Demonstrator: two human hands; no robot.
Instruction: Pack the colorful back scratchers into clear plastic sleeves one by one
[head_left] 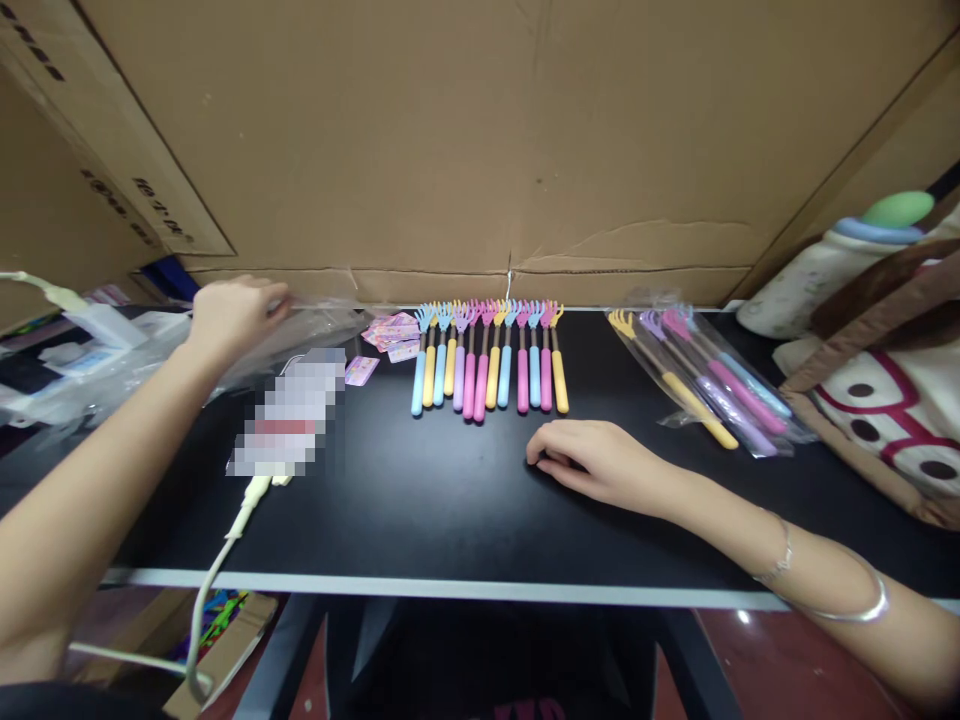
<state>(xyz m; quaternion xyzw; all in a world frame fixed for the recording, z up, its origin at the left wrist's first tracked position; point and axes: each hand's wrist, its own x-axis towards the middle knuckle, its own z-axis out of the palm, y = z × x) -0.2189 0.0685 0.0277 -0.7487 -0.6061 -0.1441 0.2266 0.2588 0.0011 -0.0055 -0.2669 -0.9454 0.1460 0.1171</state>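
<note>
My left hand (234,312) reaches to the far left of the black table (450,520), its fingers closed on a clear plastic bag (322,322) from a loose heap there. My right hand (596,462) rests on the table in the middle, fingers curled loosely under, holding nothing I can see. Beyond it lies a row of several pastel back scratchers (487,358) with hand-shaped heads, side by side. To the right a clear bag of scratchers (709,382) lies packed.
Small pink cards (391,334) lie left of the row. A blurred-out object with a white cable (225,545) sits front left. Cardboard walls (480,150) close off the back. A patterned bag and a bottle (870,250) stand at the right edge.
</note>
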